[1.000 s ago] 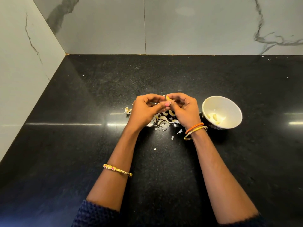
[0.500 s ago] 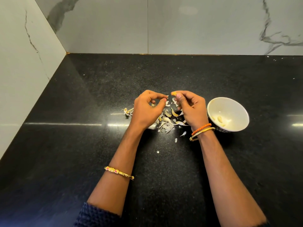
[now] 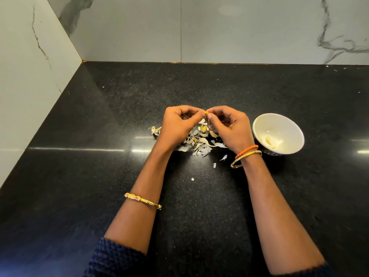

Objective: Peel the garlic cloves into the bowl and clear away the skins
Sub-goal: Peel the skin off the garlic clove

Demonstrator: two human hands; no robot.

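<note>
My left hand [image 3: 177, 126] and my right hand [image 3: 229, 128] meet fingertip to fingertip above the black counter, both pinching a small yellowish garlic clove [image 3: 207, 112], mostly hidden by the fingers. Under the hands lies a heap of papery garlic skins [image 3: 201, 141]. A white bowl [image 3: 295, 134] stands just right of my right hand, with a few peeled cloves [image 3: 268, 140] inside it.
A dried garlic stem piece [image 3: 154, 130] lies left of my left hand. Small skin flakes [image 3: 214, 165] are scattered nearer to me. Marble walls close the counter [image 3: 99, 176] at the back and the left.
The hands drew apart half a second ago, with the clove in my right fingertips. Now they have come together again on it.
</note>
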